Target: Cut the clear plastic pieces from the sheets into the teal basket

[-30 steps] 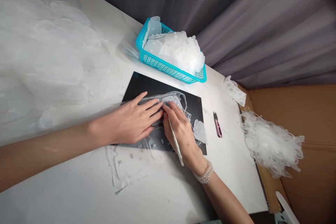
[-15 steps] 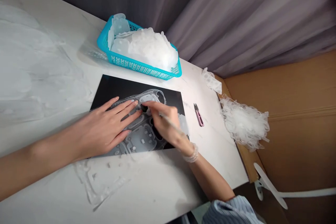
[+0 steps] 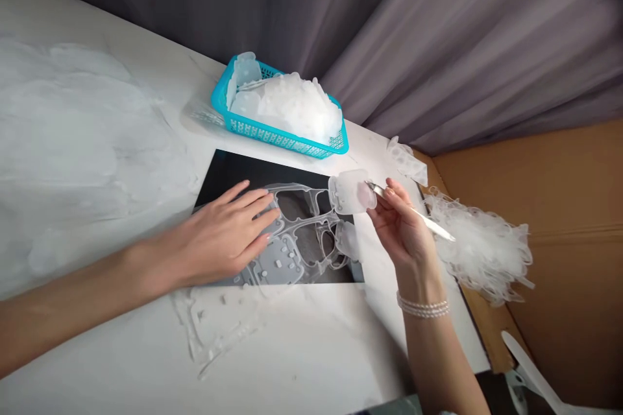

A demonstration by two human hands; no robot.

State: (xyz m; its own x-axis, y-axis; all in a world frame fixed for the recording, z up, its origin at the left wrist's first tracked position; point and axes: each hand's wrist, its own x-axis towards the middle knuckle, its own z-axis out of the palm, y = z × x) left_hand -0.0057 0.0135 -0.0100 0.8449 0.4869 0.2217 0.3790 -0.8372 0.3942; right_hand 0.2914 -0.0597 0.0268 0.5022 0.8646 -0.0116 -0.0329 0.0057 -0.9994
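Observation:
My left hand (image 3: pixel 233 233) lies flat with fingers stretched out on a clear plastic sheet (image 3: pixel 294 224) of moulded shapes and cut-outs. That sheet rests on a black mat (image 3: pixel 233 168) and overhangs its front edge. My right hand (image 3: pixel 406 224) is raised at the mat's right side. A slim silver tool (image 3: pixel 431 224) with a pointed end is in its grip; I cannot tell whether it is tweezers. Its fingers also hold a frosted, rounded plastic piece (image 3: pixel 348 191) by the right edge. Another frosted piece (image 3: pixel 348 240) lies below, at the mat's right edge.
A blue basket (image 3: pixel 282 136) heaped with frosted pieces stands behind the mat. Stacked translucent sheets (image 3: pixel 82 142) cover the table's left. Clear scraps (image 3: pixel 481 240) pile up at the right edge by a cardboard panel (image 3: pixel 559 207). A grey curtain (image 3: pixel 389 32) hangs behind.
My right hand has moved right, away from the sheet, and now holds up a frosted piece. An opening shows in the sheet there. My left hand stays flat on the sheet.

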